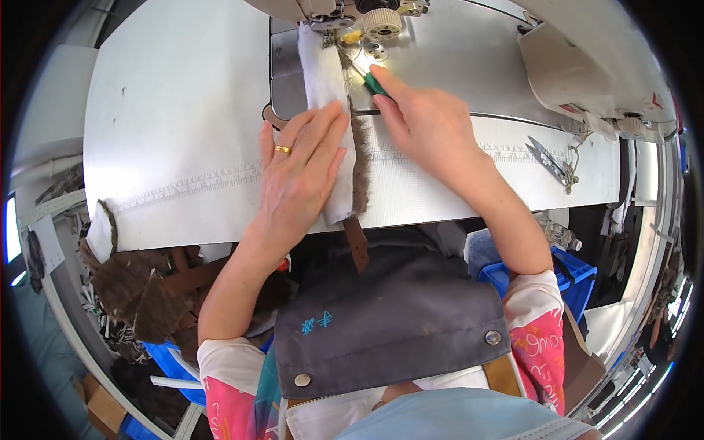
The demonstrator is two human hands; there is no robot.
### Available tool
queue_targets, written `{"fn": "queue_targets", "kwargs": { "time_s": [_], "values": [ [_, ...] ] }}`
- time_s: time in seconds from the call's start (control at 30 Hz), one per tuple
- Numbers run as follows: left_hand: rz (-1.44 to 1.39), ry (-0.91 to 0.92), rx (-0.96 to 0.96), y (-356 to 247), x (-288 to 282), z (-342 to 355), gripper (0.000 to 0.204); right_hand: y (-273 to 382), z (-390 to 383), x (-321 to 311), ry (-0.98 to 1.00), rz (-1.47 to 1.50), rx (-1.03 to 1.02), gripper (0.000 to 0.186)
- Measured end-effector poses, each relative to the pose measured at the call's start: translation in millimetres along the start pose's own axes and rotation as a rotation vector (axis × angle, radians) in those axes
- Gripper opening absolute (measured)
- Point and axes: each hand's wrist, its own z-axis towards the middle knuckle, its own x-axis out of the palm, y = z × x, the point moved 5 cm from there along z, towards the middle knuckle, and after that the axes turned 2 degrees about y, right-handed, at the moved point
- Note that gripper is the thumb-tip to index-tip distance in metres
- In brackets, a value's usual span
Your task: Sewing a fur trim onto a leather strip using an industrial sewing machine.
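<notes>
A long strip of white fabric with brown fur along its right edge (341, 183) runs from the table's front edge up under the sewing machine's presser foot (328, 38). My left hand (301, 158) lies flat on this strip, fingers stretched out, a gold ring on one of them. In my right hand (425, 121) is a green-handled awl (374, 83) with a thin metal shaft, gripped between thumb and fingers. Its tip reaches the strip's edge just beside the presser foot. The palm side of both hands is hidden. A brown strap (356, 243) hangs from the strip's near end.
The white table (176, 132) has a printed ruler along its front. Thread snips (548, 161) lie at the right, below the machine body (565, 73). A small fabric piece (103, 231) hangs over the left corner, above brown fur pieces (147, 293). Blue bins (579, 282) stand below.
</notes>
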Motion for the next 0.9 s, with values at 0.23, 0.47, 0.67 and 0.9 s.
{"fn": "queue_targets", "kwargs": {
  "time_s": [0.23, 0.47, 0.67, 0.9],
  "values": [
    [-0.056, -0.023, 0.043, 6, -1, -5, 0.037, -1, -26, -12, 0.006, 0.195, -0.159, 0.035],
    [-0.065, -0.070, 0.067, 15, 2, 11, 0.035, -11, -8, -9, 0.009, 0.078, -0.157, 0.035],
    [-0.030, -0.096, 0.034, 28, 6, 20, 0.033, -9, -26, -16, -0.039, 0.197, -0.129, 0.037],
    [-0.043, -0.065, 0.069, 18, 2, 21, 0.028, 19, -49, -9, -0.028, 0.393, 0.030, 0.050]
  ]
}}
